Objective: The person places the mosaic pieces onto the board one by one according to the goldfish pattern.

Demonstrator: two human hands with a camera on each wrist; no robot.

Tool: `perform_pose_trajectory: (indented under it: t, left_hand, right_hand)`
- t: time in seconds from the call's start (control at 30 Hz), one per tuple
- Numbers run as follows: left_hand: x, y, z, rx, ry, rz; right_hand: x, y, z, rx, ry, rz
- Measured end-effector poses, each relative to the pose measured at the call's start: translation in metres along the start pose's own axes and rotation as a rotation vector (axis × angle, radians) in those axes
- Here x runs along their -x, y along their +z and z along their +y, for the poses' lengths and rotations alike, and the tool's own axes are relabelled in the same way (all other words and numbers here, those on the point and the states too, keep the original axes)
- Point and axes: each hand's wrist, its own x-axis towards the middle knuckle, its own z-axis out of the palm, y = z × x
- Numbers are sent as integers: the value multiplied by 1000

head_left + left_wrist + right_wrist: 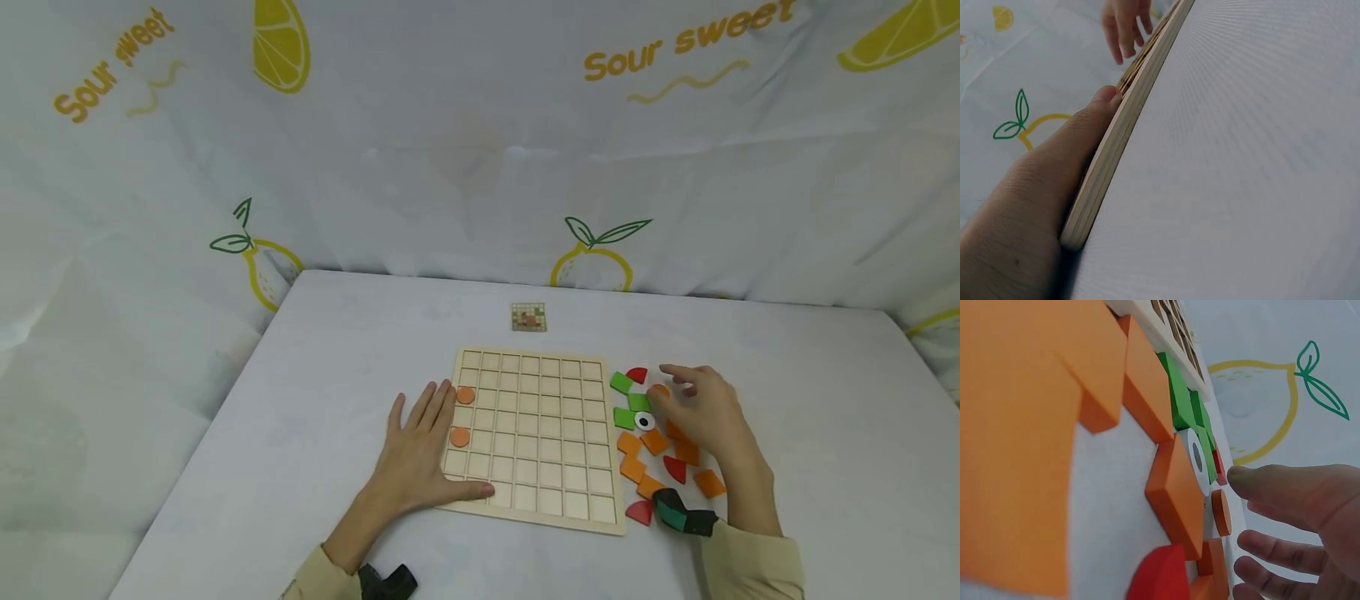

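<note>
A pale wooden grid board [551, 450] lies on the white table with two orange discs, one upper [466, 395] and one lower [460, 437], in its left column. My left hand [412, 462] rests along the board's left side, fingers straight, thumb over the near edge. To the right of the board my right hand [705, 412] hovers over loose pieces, its thumb and fingers apart with nothing between them. Closest to its fingertips is another orange disc [1221, 512]. Around it lie green squares [624, 418], a white eye piece [644, 421], orange squares [708, 483] and red quarter-rounds [675, 469].
A small patterned card [529, 317] lies behind the board. A white cloth with lemon prints [465, 167] hangs behind the table's far edge. Dark wrist-worn devices show at the left wrist [387, 582] and right wrist [682, 514].
</note>
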Motion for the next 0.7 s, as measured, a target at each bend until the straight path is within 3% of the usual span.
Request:
perform_pose_trajectory:
  t: [0.17,0.7]
  left_hand:
    - [0,1,-1,3,3,2]
    - [-1,-1,-1,19,2,-12]
  right_hand:
    - [-1,2,3,19,40,-27]
    - [-1,3,2,28,22,-18]
